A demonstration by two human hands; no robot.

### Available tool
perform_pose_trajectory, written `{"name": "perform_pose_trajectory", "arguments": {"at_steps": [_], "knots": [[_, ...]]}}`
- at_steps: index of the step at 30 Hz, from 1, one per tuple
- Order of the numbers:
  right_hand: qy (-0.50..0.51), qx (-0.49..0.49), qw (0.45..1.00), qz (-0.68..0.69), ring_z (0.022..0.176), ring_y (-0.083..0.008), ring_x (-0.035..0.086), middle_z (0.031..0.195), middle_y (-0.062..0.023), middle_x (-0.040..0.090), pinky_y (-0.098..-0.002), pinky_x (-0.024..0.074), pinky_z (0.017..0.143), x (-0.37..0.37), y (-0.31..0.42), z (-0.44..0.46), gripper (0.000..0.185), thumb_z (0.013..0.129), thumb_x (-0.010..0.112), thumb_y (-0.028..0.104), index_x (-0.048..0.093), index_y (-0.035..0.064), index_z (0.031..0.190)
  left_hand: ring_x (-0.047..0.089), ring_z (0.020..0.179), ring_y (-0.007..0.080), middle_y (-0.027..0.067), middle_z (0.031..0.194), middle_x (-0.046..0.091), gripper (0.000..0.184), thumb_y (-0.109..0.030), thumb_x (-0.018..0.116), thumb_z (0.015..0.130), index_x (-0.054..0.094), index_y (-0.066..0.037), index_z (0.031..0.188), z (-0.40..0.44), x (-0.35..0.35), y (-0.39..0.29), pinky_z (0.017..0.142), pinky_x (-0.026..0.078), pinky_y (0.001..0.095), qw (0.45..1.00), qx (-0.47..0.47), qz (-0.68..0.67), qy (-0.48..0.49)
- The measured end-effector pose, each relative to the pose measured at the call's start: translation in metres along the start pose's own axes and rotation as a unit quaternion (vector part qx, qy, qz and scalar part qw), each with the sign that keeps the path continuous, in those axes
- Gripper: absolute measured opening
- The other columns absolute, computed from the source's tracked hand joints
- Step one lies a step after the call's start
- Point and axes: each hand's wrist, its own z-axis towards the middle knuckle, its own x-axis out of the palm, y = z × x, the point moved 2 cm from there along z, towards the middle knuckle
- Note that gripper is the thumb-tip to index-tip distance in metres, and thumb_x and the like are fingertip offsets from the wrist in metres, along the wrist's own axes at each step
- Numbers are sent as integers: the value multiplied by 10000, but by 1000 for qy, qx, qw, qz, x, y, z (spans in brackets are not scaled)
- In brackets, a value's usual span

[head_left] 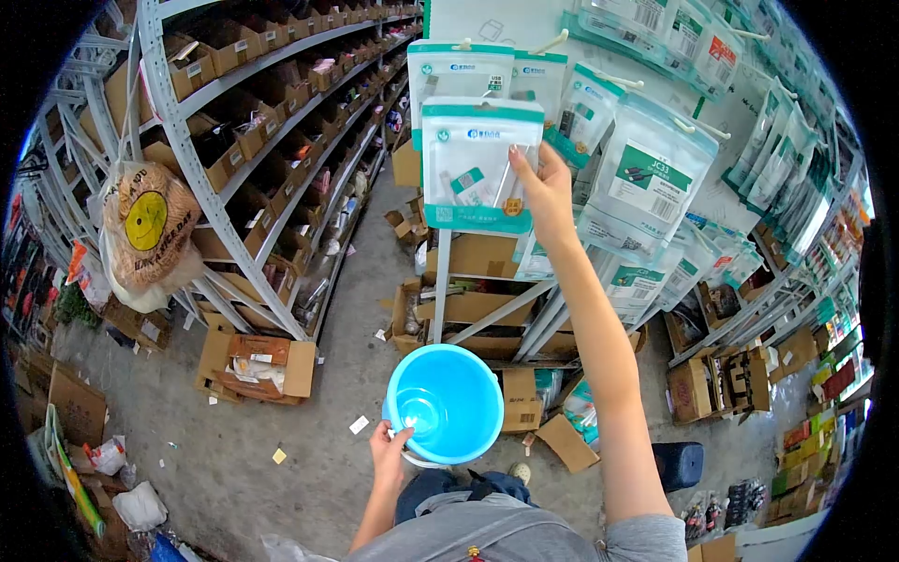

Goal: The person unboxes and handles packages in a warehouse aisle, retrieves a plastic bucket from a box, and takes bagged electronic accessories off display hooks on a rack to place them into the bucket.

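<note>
My right hand [543, 187] is raised at the display board, its thumb and fingers closed on the right edge of a white and green pouch [478, 159]. Through the pouch's clear front a small green and white item shows. Down at waist height my left hand [389, 450] grips the rim of a light blue bucket [445, 403] from the left. Nothing is visible inside the bucket. Close to my right hand hang more pouches on hooks, including a small pouch [587, 108] and a large JC33 pouch [646, 178].
On the left, long metal shelves [211, 169] hold many cardboard bins. A bag with a yellow smiley [145, 225] hangs from their end. Cardboard boxes [300, 370] stand on the concrete floor [225, 450]. A dark stool-like object [678, 465] is at lower right.
</note>
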Motion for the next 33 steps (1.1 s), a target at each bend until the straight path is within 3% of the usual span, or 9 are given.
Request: {"name": "perform_pose_trajectory", "arguments": {"at_steps": [3, 7, 21, 31, 33], "knots": [[7, 67, 998, 12, 778, -83, 508, 893, -59, 552, -204, 395, 682, -3, -12, -8, 336, 804, 506, 259, 473, -16, 995, 504, 609, 91, 32, 700, 532, 167, -19, 567, 643, 479, -29, 784, 1, 0, -1, 541, 389, 201, 1000, -4, 7, 2], [-5, 72, 994, 86, 754, -80, 499, 850, -42, 555, -209, 388, 668, -2, -18, -14, 260, 824, 474, 224, 496, -6, 943, 505, 589, 87, 29, 686, 532, 153, -21, 566, 648, 475, -37, 770, 2, -1, 2, 517, 386, 195, 1000, -5, 6, 6], [-77, 182, 959, 205, 894, -137, 485, 987, -59, 516, -263, 370, 794, 3, -13, -28, 295, 863, 372, 229, 458, 0, 1028, 481, 582, 65, 11, 671, 515, 165, 2, 584, 639, 462, -45, 741, -4, -2, 4, 513, 366, 190, 1000, -19, 6, 13], [-78, 210, 961, 164, 840, -128, 488, 953, -61, 526, -246, 370, 752, 3, -32, -34, 283, 869, 356, 205, 469, -15, 1006, 474, 545, 59, 4, 645, 509, 166, -15, 589, 634, 466, -51, 740, -3, -5, 7, 480, 356, 183, 1000, -16, 14, 10], [-72, 233, 958, 152, 908, -133, 478, 1006, -62, 510, -253, 369, 791, 3, -34, -35, 294, 860, 381, 212, 452, -13, 1035, 472, 540, 59, 4, 643, 509, 167, -20, 591, 633, 466, -51, 740, -5, -5, 6, 473, 352, 181, 1000, -17, 17, 9]]}}
